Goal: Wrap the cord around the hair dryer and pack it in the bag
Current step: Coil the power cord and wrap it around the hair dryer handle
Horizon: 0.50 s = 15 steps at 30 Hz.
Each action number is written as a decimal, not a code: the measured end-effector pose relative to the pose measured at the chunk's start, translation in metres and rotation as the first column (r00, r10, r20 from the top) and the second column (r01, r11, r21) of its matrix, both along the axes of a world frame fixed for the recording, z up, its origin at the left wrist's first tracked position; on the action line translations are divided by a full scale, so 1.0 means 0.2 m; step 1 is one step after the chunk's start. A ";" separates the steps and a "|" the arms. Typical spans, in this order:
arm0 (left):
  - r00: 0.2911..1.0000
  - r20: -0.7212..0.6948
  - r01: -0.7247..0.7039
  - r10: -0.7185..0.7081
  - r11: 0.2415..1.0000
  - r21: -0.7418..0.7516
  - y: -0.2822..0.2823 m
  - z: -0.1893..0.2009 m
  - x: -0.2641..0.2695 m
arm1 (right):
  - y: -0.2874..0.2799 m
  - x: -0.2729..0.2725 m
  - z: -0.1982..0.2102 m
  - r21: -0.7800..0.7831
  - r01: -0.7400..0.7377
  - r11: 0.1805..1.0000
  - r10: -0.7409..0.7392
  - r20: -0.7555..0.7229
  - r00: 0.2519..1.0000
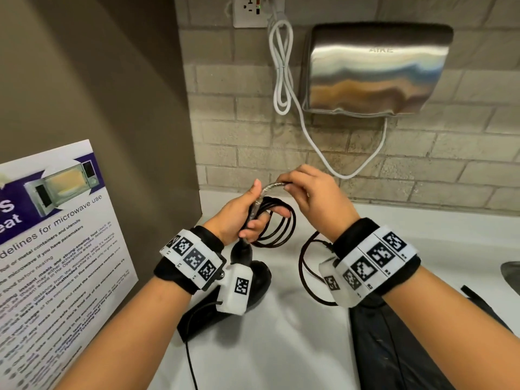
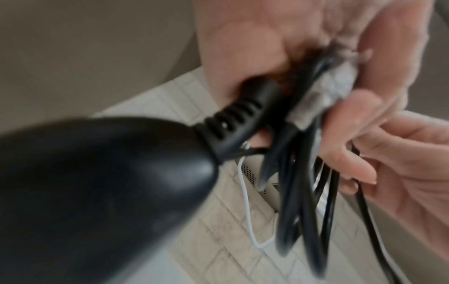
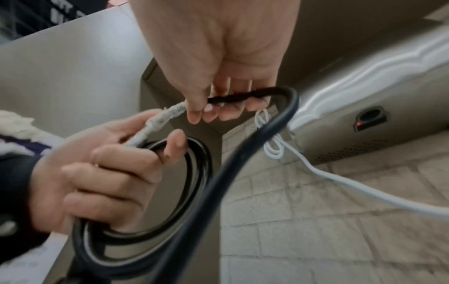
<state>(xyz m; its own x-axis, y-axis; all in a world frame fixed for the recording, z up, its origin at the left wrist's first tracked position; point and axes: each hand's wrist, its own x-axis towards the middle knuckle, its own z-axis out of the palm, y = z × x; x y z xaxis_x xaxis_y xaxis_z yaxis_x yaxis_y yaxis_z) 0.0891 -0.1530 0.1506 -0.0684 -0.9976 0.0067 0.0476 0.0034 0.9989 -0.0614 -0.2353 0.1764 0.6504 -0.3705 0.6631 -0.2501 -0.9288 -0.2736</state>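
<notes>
The black hair dryer [image 1: 254, 277] hangs nose-down under my left hand [image 1: 253, 218], half hidden by the wrist camera; in the left wrist view its body [image 2: 97, 192] fills the lower left. My left hand grips several coils of the black cord [image 1: 278, 220] together with the cord's base. A silver-taped stretch of cord [image 1: 270, 188] runs from it to my right hand [image 1: 287, 185], which pinches the cord [image 3: 233, 97] between thumb and fingers. Slack cord loops down under the right wrist [image 1: 304, 277]. A black bag [image 1: 394, 347] lies on the counter at lower right.
A steel hand dryer [image 1: 374, 71] is mounted on the brick wall, its white cable [image 1: 281, 68] running to an outlet [image 1: 250, 9]. A microwave poster [image 1: 56, 249] leans on the left wall. The white counter [image 1: 281, 347] lies beneath my hands; a sink edge [image 1: 510, 274] shows at far right.
</notes>
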 end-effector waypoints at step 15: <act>0.990 0.006 -0.141 0.141 0.990 -0.030 0.02 0.00 0.03 | -0.01 0.00 -0.11 0.132 0.031 0.991 -0.037 0.048 0.998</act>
<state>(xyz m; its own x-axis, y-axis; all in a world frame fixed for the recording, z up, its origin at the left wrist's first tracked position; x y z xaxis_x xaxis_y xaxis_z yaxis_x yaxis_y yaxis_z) 0.0949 -0.1484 0.1513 0.0727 -0.9967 0.0362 0.0364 0.0389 0.9986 -0.0617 -0.2376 0.1552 0.6029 -0.4775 0.6391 -0.2639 -0.8754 -0.4051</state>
